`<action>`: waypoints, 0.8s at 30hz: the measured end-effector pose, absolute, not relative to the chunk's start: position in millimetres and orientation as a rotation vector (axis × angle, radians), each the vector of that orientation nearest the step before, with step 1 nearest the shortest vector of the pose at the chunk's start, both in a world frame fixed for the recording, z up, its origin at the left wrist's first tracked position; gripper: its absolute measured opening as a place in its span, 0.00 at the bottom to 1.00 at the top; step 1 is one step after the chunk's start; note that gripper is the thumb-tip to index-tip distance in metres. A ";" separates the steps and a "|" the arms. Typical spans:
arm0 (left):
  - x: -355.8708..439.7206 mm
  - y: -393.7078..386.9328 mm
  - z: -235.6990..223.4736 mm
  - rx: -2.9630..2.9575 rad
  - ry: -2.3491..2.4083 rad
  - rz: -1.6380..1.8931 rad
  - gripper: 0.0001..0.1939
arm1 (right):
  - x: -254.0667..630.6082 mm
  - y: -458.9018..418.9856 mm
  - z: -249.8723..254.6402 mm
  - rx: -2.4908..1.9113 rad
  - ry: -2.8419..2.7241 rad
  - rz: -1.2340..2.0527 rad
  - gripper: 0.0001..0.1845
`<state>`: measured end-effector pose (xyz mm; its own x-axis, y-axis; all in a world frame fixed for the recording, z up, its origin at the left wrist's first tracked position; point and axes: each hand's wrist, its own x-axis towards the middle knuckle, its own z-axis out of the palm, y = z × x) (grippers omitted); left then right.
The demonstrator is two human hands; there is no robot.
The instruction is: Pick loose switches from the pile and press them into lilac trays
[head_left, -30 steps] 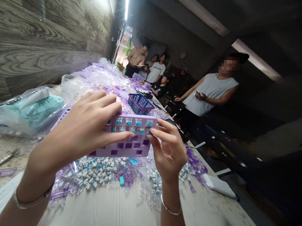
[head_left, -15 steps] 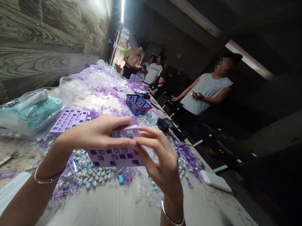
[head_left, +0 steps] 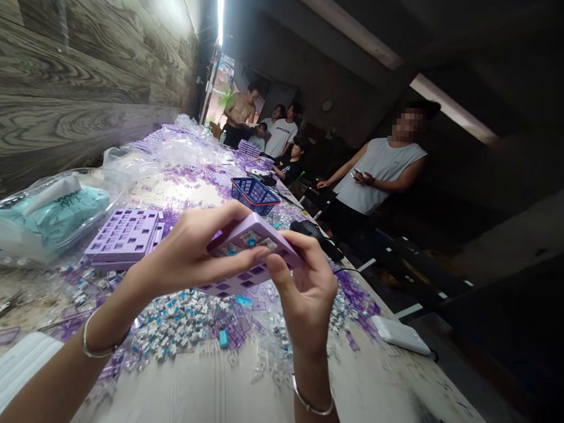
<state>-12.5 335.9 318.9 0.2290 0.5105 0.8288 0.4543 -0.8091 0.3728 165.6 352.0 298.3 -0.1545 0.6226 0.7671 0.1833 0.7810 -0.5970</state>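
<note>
Lilac switch tray (head_left: 257, 228) tilted, left hand (head_left: 187, 248) and right hand (head_left: 306, 293) fingers clamped on it; loose switches (head_left: 179, 322) below the fingers, second tray (head_left: 122, 237) left

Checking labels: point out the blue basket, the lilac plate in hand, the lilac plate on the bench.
Blue basket (head_left: 251, 197): head view, side wall.
Lilac plate in hand (head_left: 274, 233): head view, frame edge.
Lilac plate on the bench (head_left: 122, 236): head view, top face.

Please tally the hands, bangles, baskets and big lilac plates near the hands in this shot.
Hands: 2 (left hand, right hand)
Bangles: 2 (left bangle, right bangle)
Baskets: 1 (blue basket)
Lilac plates: 2 (held plate, table plate)
Total: 7
</note>
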 end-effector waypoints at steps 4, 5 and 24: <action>-6.0 333.7 318.8 2.512 0.979 1.712 0.08 | 165.1 354.7 299.5 -0.672 -1.666 0.453 0.07; -4.3 333.6 318.4 2.537 0.996 1.733 0.08 | 164.9 355.6 299.4 -0.666 -1.663 0.475 0.07; 4.7 349.4 308.0 2.269 0.873 1.587 0.07 | 163.4 366.4 295.8 -0.619 -1.608 0.519 0.12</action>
<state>4.7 349.4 308.0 0.2325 0.5927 0.7711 0.3342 -0.7933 0.5089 163.4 366.4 295.8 -0.0812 0.6578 0.7488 0.0960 0.7530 -0.6510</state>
